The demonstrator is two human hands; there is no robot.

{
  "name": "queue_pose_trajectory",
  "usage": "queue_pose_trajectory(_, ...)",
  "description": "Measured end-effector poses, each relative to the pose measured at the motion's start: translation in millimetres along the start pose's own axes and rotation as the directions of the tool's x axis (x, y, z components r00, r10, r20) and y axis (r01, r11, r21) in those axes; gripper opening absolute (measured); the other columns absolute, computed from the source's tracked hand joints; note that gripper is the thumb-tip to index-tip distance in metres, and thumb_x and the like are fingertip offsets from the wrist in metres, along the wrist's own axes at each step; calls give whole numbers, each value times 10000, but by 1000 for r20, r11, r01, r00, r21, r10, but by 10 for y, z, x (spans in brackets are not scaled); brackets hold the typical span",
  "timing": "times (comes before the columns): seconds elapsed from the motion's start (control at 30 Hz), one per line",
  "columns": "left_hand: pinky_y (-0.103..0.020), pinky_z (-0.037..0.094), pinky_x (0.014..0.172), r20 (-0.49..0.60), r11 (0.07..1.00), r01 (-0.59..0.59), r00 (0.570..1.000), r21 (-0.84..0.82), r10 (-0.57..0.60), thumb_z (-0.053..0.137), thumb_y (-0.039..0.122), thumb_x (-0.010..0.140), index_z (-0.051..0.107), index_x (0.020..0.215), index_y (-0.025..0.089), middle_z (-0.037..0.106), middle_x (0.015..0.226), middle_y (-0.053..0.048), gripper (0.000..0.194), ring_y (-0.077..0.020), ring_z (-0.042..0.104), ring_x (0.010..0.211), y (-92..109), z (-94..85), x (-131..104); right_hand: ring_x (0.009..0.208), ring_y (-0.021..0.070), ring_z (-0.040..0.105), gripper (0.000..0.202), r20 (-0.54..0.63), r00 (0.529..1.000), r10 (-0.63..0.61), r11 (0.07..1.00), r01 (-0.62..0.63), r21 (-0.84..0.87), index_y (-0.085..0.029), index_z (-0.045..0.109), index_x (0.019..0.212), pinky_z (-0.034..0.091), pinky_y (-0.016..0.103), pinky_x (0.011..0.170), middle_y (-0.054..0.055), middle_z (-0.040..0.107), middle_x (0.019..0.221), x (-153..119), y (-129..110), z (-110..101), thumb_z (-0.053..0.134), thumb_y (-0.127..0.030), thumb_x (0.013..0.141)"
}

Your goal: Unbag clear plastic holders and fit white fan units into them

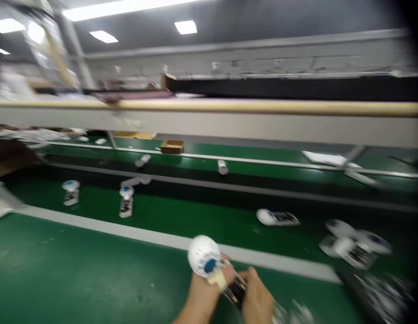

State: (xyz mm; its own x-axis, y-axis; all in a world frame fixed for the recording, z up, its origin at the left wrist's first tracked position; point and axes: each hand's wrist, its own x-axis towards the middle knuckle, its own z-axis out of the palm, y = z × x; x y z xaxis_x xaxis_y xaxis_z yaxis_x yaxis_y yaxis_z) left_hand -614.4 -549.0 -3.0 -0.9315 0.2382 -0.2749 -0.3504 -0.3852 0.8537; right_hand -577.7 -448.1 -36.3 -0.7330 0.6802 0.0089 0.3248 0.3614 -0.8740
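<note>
A white device with a round domed head (204, 255), a blue disc on it and a dark open body, is held above the front edge of the green bench. My left hand (209, 285) is wrapped round its neck, just below the dome. At the device's lower end my right hand (258, 294) grips the body, its fingers closed on the side. Motion blur hides the fine detail of the fingertips and the inner parts.
Similar devices lie on the green belt (195, 216), two at left, one right of centre (278, 218) and a cluster (355, 245) at right. Blurred parts (384, 292) sit at lower right. A small brown box (172, 146) stands behind, under a long rail (262, 108).
</note>
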Motion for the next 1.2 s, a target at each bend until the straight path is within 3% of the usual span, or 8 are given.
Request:
queue_pose_trajectory(0.23, -297, 507, 660, -12, 937, 201, 979, 287, -206, 738, 446, 593, 642, 944, 144, 685, 869, -75, 473, -216, 639, 777, 31, -155, 407, 580, 153, 582, 503, 94, 996, 10, 997, -4, -71, -208, 586, 664, 411, 241, 565, 24, 639, 623, 55, 7, 36, 227, -457, 915)
queue_pose_trajectory(0.47, -411, 427, 894, -312, 759, 165, 949, 630, 53, 695, 293, 610, 545, 905, 142, 611, 959, -61, 364, -321, 499, 1115, 238, -352, 1600, 560, 180, 551, 311, -59, 980, 189, 933, -198, -301, -225, 524, 672, 365, 267, 555, 9, 590, 597, 99, 929, -1292, 377, -447, 832)
queue_pose_trajectory(0.53, -397, 377, 939, -213, 623, 35, 954, 781, 213, 699, 294, 628, 540, 942, 157, 590, 995, -55, 377, -322, 459, 1147, 170, -335, 1459, 490, 182, 514, 325, -82, 968, 236, 901, -250, -354, -239, 453, 603, 326, 271, 514, -7, 537, 523, -49, 1146, -1607, 390, -470, 822)
queue_pose_trajectory(0.6, -359, 418, 861, 170, 397, -267, 950, 878, 262, 604, 342, 740, 567, 959, 179, 600, 936, -56, 276, -263, 553, 969, -78, -220, 1050, 473, 185, 512, 351, -48, 963, 266, 867, -261, -426, -246, 413, 595, 307, 270, 507, -20, 516, 499, -248, 1271, -1710, 383, -497, 839)
queue_pose_trajectory(0.7, -336, 441, 792, 700, 224, -663, 675, 714, -234, 451, 297, 856, 616, 823, 213, 645, 856, -57, 188, -215, 584, 833, -644, 48, 224, 499, 191, 571, 314, 41, 958, 284, 829, -224, -512, -246, 435, 682, 314, 259, 508, -30, 555, 529, -531, 1338, -1529, 409, -509, 853)
queue_pose_trajectory(0.87, -399, 459, 789, 669, -138, -827, 529, 546, -523, 576, 124, 721, 620, 955, 169, 641, 1015, -106, 243, -289, 584, 935, -1301, 208, -479, 527, 184, 623, 196, -16, 991, 135, 785, -117, -608, -230, 456, 777, 298, 254, 481, 8, 643, 708, -675, 1441, -1111, 371, -362, 893)
queue_pose_trajectory(1.07, -301, 450, 673, 839, -48, -905, 410, 422, -357, 322, 29, 845, 582, 799, 191, 634, 804, -50, 310, -196, 594, 738, -1219, 89, -310, 509, 138, 519, 230, 37, 997, 73, 867, -45, -496, -226, 414, 643, 292, 241, 506, -28, 530, 594, -344, 1286, -1437, 388, -265, 869)
queue_pose_trajectory(1.2, -263, 427, 635, 843, 131, -837, 508, 531, -177, 363, 175, 899, 580, 782, 207, 638, 765, -43, 249, -176, 580, 716, -854, 363, -231, 550, 110, 408, 319, 158, 987, 16, 972, 21, -235, -217, 352, 591, 280, 226, 530, -54, 417, 578, -20, 856, -1855, 457, -340, 866)
